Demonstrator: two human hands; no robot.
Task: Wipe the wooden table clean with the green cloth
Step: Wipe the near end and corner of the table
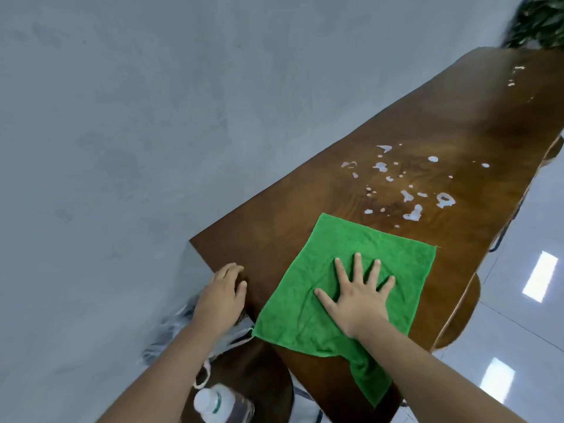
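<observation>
A green cloth (360,248) lies spread flat on the near end of the long wooden table (457,123), one corner hanging over the near edge. My right hand (357,294) presses flat on the cloth's middle with fingers spread straight. My left hand (222,293) rests on the table's near left edge, fingers curled over it. White liquid splashes (409,184) dot the tabletop just beyond the cloth, and a few more white splashes (515,76) lie near the far end.
A plastic water bottle with a white cap (213,404) stands on a round wooden stool (259,370) below the table's near end. A striped fabric bag (177,328) lies beside it. A grey wall runs along the left. A leafy plant (537,22) stands past the far end. Glossy tiled floor (525,300) lies to the right.
</observation>
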